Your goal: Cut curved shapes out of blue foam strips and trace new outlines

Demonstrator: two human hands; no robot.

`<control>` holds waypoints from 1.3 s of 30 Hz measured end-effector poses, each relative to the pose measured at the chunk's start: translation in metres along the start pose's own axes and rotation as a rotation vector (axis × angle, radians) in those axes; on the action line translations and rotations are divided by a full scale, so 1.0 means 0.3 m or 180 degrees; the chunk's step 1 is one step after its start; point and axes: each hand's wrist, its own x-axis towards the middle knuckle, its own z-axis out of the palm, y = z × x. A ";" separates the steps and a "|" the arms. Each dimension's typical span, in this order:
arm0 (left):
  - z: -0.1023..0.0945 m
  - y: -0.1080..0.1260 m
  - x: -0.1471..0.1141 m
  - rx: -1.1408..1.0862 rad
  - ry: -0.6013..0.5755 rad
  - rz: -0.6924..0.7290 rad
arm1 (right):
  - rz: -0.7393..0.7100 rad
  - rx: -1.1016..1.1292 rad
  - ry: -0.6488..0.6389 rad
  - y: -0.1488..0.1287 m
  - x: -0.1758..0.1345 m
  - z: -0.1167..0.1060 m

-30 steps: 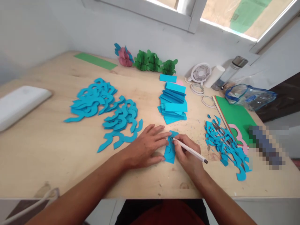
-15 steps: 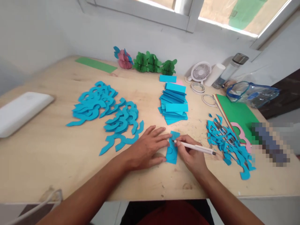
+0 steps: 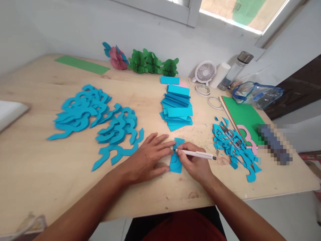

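Observation:
A small blue paper strip [image 3: 176,166] with a curved line drawn on it lies before me on the wooden table [image 3: 140,201]. My left hand [image 3: 150,157] rests flat with fingers spread, its fingertips at the strip's left edge. A white pen [image 3: 197,153] is pinched in my right hand [image 3: 195,164], its tip on the upper part of the strip. Beyond the strip sits a stack of blue paper pieces [image 3: 179,112]. Wavy blue cutouts [image 3: 120,125] lie in piles to the left of my hands.
Blue scraps [image 3: 232,144] are heaped at the right, by a pink curved cutout [image 3: 248,137] and green sheets [image 3: 250,112]. Along the wall stand green paper shapes [image 3: 151,62], a pink one [image 3: 117,58], a small fan [image 3: 205,72] and a bottle [image 3: 235,70]. Tape rolls [image 3: 202,89] lie before the fan.
The whole view has shifted, so things appear further left. My right hand still holds the pen on the strip, where the drawn curve shows a little more. My left hand stays on the strip's edge.

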 end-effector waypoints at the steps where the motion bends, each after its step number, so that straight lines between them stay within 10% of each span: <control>1: 0.000 0.000 0.000 0.0007 -0.0008 -0.0006 | -0.0003 -0.0010 -0.0011 0.000 0.000 0.000; 39: -0.003 0.002 0.003 -0.0070 -0.0023 -0.0088 | -0.0075 -0.0351 0.0030 -0.003 -0.002 -0.007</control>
